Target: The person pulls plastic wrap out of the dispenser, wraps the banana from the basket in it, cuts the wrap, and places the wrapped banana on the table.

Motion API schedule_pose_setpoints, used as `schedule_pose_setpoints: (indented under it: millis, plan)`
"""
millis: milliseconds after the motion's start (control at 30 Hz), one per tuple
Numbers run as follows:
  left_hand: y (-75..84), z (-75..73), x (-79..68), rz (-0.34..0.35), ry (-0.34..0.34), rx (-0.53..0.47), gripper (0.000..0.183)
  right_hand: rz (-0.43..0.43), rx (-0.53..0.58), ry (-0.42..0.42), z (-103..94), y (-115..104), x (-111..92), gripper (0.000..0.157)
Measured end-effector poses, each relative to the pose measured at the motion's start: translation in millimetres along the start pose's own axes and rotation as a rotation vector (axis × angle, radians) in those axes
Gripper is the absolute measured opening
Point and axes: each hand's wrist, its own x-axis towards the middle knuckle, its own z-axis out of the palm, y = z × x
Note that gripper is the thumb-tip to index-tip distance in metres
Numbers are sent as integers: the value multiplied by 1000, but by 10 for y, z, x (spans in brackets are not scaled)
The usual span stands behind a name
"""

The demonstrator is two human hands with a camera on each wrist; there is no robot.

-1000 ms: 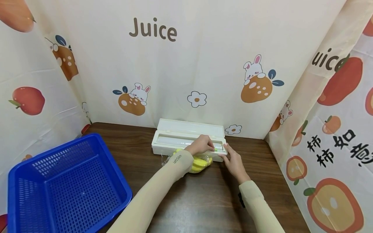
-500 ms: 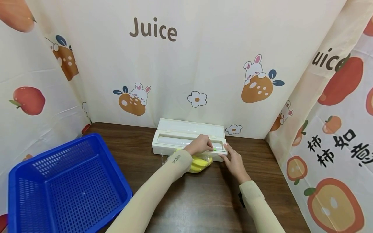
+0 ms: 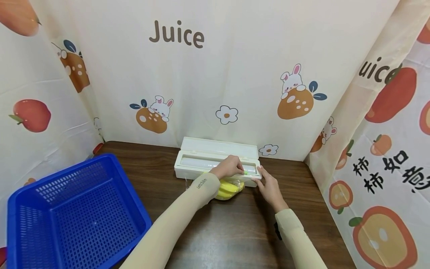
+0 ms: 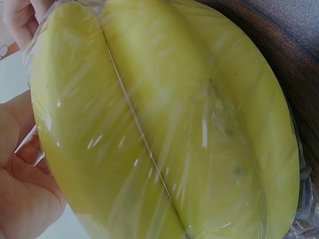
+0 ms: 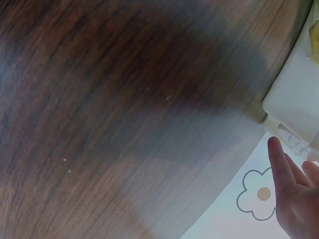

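The long white plastic box (image 3: 190,172) lies on the brown, wood-grained desk (image 3: 235,231), its long side running left to right and its flat lid (image 3: 220,147) open toward the cloth (image 3: 201,78). The left hand (image 3: 229,167) pinches a small green slider (image 3: 245,172) with its fingers; the right hand (image 3: 271,189) touches the box's right end, fingers straight, thumb apart. Shiny see-through wrap covers curved yellow bananas (image 3: 229,190) in front.

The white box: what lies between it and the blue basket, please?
Bare brown tabletop separates the blue basket from the white box in the head view.
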Motion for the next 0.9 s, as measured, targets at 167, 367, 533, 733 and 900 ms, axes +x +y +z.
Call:
schedule_pose_setpoints:
  millis: [167, 367, 533, 733, 900]
  plan:
    - [-14, 5, 0, -2, -1, -5, 14, 23, 14, -14, -8, -8, 2, 59]
    - [-36, 10, -11, -6, 1, -18, 14, 21, 19, -17, -3, -6, 8, 58]
    - [-37, 0, -21, 0, 4, -20, 14, 16, 15, -14, -10, -5, 11, 58]
    - [-23, -8, -33, -7, 7, -15, 13, 22, 18, -10, -18, -19, 11, 57]
    - [-23, -2, -46, -9, 7, -9, 14, 30, 15, -20, -16, -24, 2, 57]
